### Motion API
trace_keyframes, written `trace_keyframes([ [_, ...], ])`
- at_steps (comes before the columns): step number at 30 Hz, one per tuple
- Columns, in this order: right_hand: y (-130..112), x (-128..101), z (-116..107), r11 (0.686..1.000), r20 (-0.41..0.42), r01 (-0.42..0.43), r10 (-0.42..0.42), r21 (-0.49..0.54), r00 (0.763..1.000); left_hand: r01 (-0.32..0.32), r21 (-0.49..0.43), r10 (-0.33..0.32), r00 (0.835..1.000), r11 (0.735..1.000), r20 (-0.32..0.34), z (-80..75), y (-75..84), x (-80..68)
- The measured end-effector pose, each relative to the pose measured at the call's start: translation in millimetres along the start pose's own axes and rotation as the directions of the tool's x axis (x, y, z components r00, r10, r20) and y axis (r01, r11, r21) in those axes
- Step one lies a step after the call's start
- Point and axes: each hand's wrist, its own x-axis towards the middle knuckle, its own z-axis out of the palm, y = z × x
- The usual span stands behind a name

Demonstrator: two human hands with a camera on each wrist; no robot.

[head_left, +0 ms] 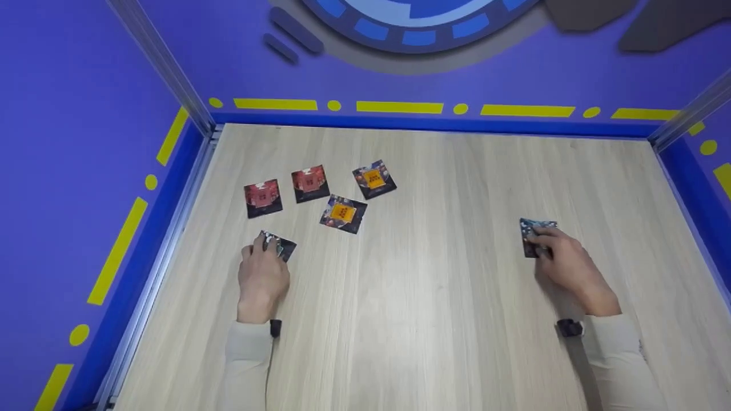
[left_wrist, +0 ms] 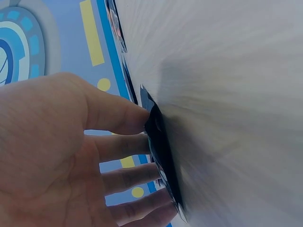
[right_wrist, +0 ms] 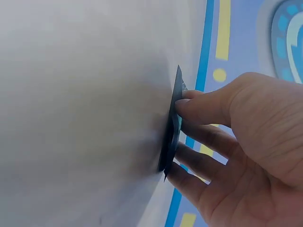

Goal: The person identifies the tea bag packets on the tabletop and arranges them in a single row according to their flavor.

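Pale sleeves [head_left: 248,365] reach in from the near edge, each with a dark strap [head_left: 570,327] at the wrist. Left hand [head_left: 262,279] has its thumb and fingers drawn partly together, pinching a dark, teal-marked square packet [head_left: 285,246] that sits at the left of the wood-grain table [head_left: 422,297], just nearer the person than a red-faced packet [head_left: 263,198]. Well apart, at the right of the table, the right hand [head_left: 571,265] pinches a similar dark teal packet [head_left: 527,238], thumb on one side and fingers on the other; whether it touches the wood I cannot tell. Another red-faced packet lies beside the first, and two orange-centred packets [head_left: 374,179] lie to their right, tilted at differing angles, short of a blue back wall [head_left: 400,85] with yellow dashes.
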Motion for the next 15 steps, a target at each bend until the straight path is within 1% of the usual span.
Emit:
trace_keyframes([
  [7,24,-6,-11,0.999,-0.014,-0.042,0.042,0.028,0.999,-0.016,-0.004,0.016,1.000,1.000,-0.025,1.8,0.4,-1.5],
  [11,26,-6,-11,0.998,-0.020,-0.049,0.050,0.042,0.999,-0.021,0.010,0.021,0.999,1.000,-0.030,2.4,-0.2,-1.9],
  [15,24,-6,-10,0.998,-0.018,-0.057,0.057,0.040,0.998,-0.021,0.026,0.021,1.000,0.999,-0.017,3.9,0.8,-1.8],
])
